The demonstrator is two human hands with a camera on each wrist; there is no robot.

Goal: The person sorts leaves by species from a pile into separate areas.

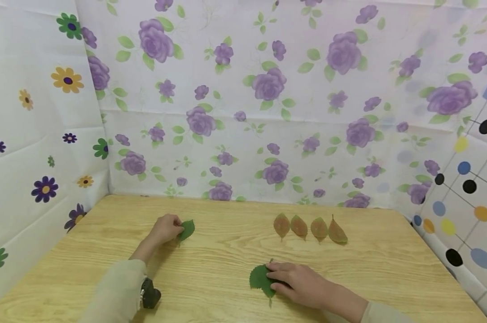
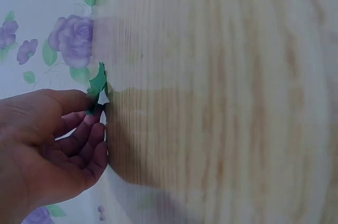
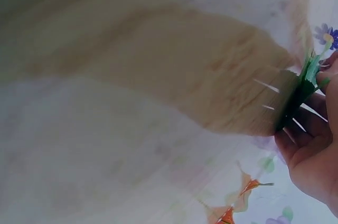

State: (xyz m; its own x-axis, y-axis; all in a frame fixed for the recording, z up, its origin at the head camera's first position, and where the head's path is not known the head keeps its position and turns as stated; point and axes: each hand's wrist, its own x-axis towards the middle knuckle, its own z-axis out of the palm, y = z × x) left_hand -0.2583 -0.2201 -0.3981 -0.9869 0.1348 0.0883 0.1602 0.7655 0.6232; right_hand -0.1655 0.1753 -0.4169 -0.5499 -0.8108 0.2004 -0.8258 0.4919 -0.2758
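Note:
At the left of the table, my left hand (image 1: 166, 229) pinches a green leaf (image 1: 188, 230) with a toothed edge between thumb and fingertip. In the left wrist view this leaf (image 2: 97, 84) stands up from the fingertips, close to the wood. Nearer the front, right of the middle, my right hand (image 1: 297, 282) holds overlapping green leaves (image 1: 260, 279), its fingers over them and the thumb at their lower side. The right wrist view has these leaves (image 3: 303, 89) against the fingers, partly lifted; the hand hides part of them, and their number is unclear.
Several reddish-brown leaves (image 1: 281, 225) lie in a row at the back right of the wooden table (image 1: 227, 255). A cloth with purple flowers (image 1: 269, 85) hangs behind the table, with patterned cloths along both sides. A dark strap (image 1: 149, 294) is on the left sleeve.

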